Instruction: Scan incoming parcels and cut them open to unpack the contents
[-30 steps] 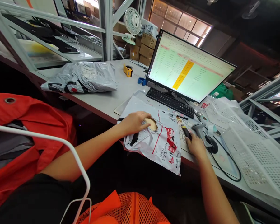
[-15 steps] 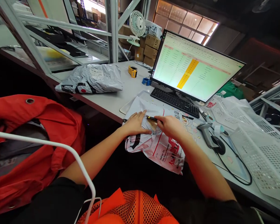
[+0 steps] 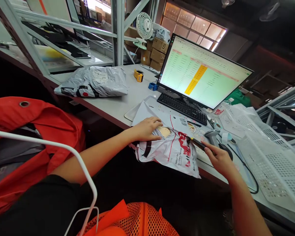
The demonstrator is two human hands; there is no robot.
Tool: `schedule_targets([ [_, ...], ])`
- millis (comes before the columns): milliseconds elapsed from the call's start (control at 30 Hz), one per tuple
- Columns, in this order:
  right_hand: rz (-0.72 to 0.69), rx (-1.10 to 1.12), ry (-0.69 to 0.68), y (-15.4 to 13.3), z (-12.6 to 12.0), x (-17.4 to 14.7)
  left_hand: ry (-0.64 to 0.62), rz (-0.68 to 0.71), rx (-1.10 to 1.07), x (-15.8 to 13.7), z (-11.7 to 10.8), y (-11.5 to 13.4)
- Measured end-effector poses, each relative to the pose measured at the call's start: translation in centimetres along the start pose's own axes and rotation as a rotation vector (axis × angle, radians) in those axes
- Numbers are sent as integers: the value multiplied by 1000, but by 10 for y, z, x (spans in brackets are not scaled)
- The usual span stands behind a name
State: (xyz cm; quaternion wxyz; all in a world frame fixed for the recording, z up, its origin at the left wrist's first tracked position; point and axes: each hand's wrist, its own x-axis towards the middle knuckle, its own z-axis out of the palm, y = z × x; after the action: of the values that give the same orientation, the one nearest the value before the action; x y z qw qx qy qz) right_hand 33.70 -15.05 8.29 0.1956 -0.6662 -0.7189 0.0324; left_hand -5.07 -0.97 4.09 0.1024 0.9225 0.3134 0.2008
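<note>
A: Behind the white counter [image 3: 113, 106], a lit monitor [image 3: 211, 70] shows a spreadsheet. Where is the parcel?

B: The white plastic mailer [image 3: 172, 147] lies in front of the keyboard [image 3: 182, 108], its lower corner overhanging the counter's front edge. A ragged opening exposes something tan.

A: And each grip?

B: The right hand [image 3: 218, 160] is closed around the utility knife [image 3: 198, 143], its tip at the printed red graphic. The left hand [image 3: 148, 129] lies palm-down, fingers and thumb parted, beside the opening. Whether it pinches any film, I can't tell.

A: What makes for good cutting here?

B: I'd hold the film taut with the left hand, well off the blade's line. A shallow angle should spare the contents, and light strokes directed away from those fingers seem safest, since loose plastic may bunch.
</note>
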Motion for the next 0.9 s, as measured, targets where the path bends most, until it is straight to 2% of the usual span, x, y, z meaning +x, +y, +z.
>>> schedule_targets([
  [67, 7, 86, 73, 19, 18, -6, -76, 9, 65, 8, -1, 9],
  [167, 7, 125, 194, 43, 42, -11, -173, -82, 137, 16, 3, 20],
  [267, 60, -5, 267, 67, 58, -13, -203, -156, 144, 19, 6, 29],
  [400, 164, -249, 224, 77, 63, -4, -180, -215, 125, 24, 13, 40],
  [500, 106, -210, 302, 45, 51, 20, -125, -282, 121, 31, 25, 49],
  [567, -21, -100, 327, 7, 44, 44, -76, -328, 142, 36, 35, 55],
  [600, -99, -45, 292, -15, 43, 57, -53, -341, 159, 39, 40, 58],
  [700, -303, 74, 90, -76, 58, 98, 4, -336, 213, 41, 51, 62],
  [767, -371, 92, -88, -101, 79, 121, 27, -312, 235, 38, 54, 60],
  [833, -394, 104, -268, -110, 99, 136, 61, -279, 238, 31, 55, 54],
  [900, -387, 136, -385, -108, 112, 145, 114, -223, 212, 23, 55, 47],
])
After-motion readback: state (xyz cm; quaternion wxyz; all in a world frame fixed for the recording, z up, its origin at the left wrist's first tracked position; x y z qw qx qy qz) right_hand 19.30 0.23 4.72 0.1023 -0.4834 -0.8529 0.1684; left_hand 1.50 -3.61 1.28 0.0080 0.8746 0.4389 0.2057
